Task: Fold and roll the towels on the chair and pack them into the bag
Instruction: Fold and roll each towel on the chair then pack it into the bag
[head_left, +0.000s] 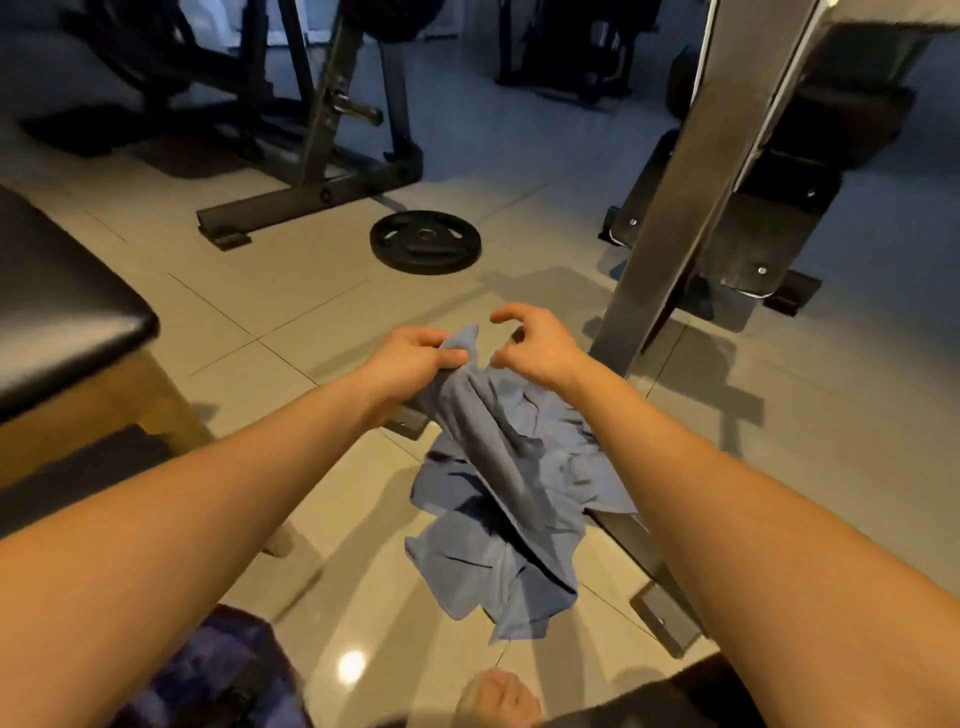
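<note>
Our left hand (410, 358) pinches the blue towel (498, 467) at its top edge; it trails crumpled onto the floor (260, 312) — soft, light, floppy. Our right hand (535, 343), loosely curled, holds nothing — best pinch a corner.

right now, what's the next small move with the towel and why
Probably pinch the top edge with the right hand beside the left hand: the blue towel hangs crumpled from the left hand's grip alone, while the right hand's fingers hold nothing.
</note>
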